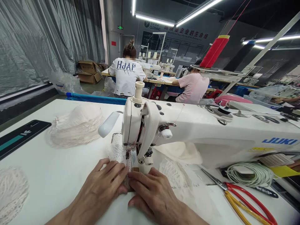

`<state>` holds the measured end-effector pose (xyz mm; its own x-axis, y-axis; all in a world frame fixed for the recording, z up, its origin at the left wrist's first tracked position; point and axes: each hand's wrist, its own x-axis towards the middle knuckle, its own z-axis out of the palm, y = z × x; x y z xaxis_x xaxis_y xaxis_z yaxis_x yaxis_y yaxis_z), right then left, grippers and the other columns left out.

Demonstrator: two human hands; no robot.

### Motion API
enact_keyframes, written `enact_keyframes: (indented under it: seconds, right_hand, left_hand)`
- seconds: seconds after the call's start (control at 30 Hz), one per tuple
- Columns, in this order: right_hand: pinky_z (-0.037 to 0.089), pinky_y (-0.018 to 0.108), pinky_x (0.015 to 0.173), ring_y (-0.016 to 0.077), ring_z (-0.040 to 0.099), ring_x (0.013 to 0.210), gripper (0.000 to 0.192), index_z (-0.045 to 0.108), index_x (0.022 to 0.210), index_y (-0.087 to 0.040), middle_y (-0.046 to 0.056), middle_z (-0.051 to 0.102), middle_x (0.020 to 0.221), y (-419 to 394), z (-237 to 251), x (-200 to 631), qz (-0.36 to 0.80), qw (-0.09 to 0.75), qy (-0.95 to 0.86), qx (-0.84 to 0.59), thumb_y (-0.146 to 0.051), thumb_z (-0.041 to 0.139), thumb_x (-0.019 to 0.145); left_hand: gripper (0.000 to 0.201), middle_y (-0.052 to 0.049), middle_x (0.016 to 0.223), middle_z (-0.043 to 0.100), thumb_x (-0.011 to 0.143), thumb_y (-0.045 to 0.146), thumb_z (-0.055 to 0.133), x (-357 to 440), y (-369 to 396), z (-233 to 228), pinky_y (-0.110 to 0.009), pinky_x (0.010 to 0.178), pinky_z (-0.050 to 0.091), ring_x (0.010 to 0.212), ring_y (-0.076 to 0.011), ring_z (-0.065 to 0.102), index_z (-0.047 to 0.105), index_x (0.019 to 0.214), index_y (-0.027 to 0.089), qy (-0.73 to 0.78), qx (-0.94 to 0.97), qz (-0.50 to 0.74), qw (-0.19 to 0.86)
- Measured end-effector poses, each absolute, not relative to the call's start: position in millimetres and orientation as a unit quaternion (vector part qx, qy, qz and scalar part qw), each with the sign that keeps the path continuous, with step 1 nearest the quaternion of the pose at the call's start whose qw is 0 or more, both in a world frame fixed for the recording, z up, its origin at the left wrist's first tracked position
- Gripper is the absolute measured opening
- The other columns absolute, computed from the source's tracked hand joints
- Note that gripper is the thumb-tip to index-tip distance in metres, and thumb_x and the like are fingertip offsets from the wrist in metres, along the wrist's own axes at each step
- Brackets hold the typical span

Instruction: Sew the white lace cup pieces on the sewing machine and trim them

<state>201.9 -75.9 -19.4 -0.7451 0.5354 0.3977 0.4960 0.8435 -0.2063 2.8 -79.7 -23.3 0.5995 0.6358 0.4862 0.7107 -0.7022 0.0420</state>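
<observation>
Both hands are at the front of a white sewing machine [187, 125], close to its presser foot [127, 154]. Beneath the foot passes white lace fabric [116, 152], spreading out to its left. My left hand [105, 181] is closed on the lace, fingers bent and thumb tucked under. Almost touching it, my right hand [153, 190] pinches the near edge of the same lace, its fingertips just in front of the foot. The bit between the fingertips is mostly hidden. More white lace [174, 172] lies right of my right hand, under the machine arm.
Scissors with red and yellow handles [243, 200] and a coil of pale cord [249, 175] lie at right. Left on the table are a fabric pile [76, 126], a lace piece [11, 193] and a dark phone-like item [23, 136]. Two people [127, 73] sit beyond.
</observation>
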Motion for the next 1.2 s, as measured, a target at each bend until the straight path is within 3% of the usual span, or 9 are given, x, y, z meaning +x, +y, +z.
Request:
enact_keyframes:
  seconds: [0.17,0.47,0.93,1.1,1.2]
  right_hand:
    - [0.041,0.028,0.063,0.0149,0.061,0.077,0.038,0.058,0.098,-0.017,0.006,0.066,0.096,-76,-22,202,0.040,0.229,-0.931,-0.281,-0.045,0.033,0.096]
    - [0.040,0.030,0.062,0.0152,0.063,0.074,0.044,0.055,0.102,-0.015,0.009,0.065,0.107,-65,-24,198,0.021,0.247,-0.920,-0.304,-0.051,0.032,0.095]
    - [0.041,0.031,0.066,0.0148,0.063,0.084,0.037,0.053,0.110,-0.016,0.008,0.063,0.113,-67,-20,200,0.035,0.229,-0.922,-0.309,-0.045,0.037,0.095]
    - [0.040,0.031,0.066,0.0152,0.062,0.085,0.032,0.055,0.106,-0.016,0.007,0.064,0.112,-67,-18,199,0.040,0.224,-0.920,-0.320,-0.042,0.038,0.096]
    - [0.040,0.032,0.066,0.0156,0.063,0.082,0.031,0.056,0.104,-0.016,0.007,0.064,0.112,-67,-20,199,0.030,0.223,-0.918,-0.327,-0.040,0.038,0.096]
  left_hand:
    - [0.031,-0.002,0.101,0.066,0.099,0.029,0.031,1,-79,-28,-0.035,0.086,0.031,0.092,-0.0170,0.057,0.059,0.108,0.019,-0.390,-0.882,-0.257,0.061]
    - [0.025,-0.001,0.099,0.063,0.094,0.016,0.038,1,-69,-27,-0.036,0.086,0.030,0.091,-0.0160,0.056,0.053,0.114,0.020,-0.410,-0.881,-0.233,0.026]
    - [0.033,-0.005,0.103,0.066,0.097,0.035,0.035,6,-77,-27,-0.038,0.091,0.027,0.099,-0.0186,0.056,0.058,0.111,0.018,-0.409,-0.872,-0.253,0.090]
    - [0.041,-0.005,0.100,0.066,0.100,0.033,0.022,7,-76,-31,-0.039,0.090,0.027,0.097,-0.0181,0.057,0.059,0.109,0.016,-0.400,-0.874,-0.259,0.093]
    - [0.036,-0.004,0.096,0.064,0.099,0.031,0.027,6,-74,-35,-0.040,0.089,0.027,0.090,-0.0179,0.058,0.059,0.106,0.017,-0.409,-0.870,-0.258,0.101]
